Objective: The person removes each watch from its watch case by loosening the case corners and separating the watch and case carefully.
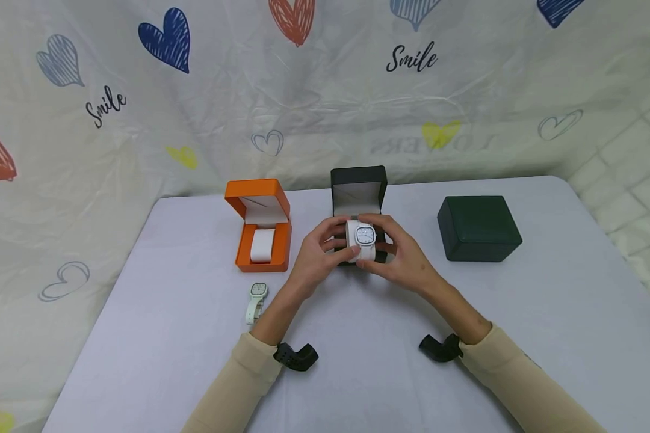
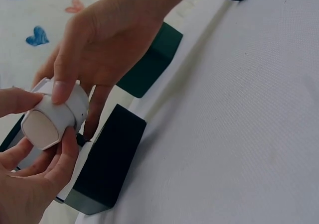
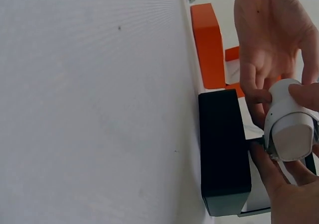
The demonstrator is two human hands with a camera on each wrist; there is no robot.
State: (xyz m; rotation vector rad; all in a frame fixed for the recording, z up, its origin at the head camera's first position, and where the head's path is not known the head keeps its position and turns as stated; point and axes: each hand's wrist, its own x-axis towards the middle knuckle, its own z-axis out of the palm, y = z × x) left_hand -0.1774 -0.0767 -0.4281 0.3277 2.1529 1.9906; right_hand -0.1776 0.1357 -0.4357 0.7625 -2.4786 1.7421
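Observation:
Both hands hold a white watch [image 1: 365, 235] wrapped round a white cushion [image 2: 41, 129], dial up, over an open black watch box [image 1: 359, 175]. My left hand [image 1: 324, 248] grips the cushion's left end with thumb and fingers. From the other side, my right hand [image 1: 403, 255] pinches the watch and cushion between thumb and fingers. In the right wrist view, the strap circles the cushion [image 3: 293, 139], whose end faces the camera. The fingers partly hide the box's inside.
Left of the black box stands an open orange watch box [image 1: 262, 264] with a white cushion [image 1: 262, 245] inside. A pale green watch [image 1: 257, 300] lies in front of it, by the left forearm. A closed dark green box [image 1: 479, 228] sits to the right on the white tablecloth [image 1: 368, 385].

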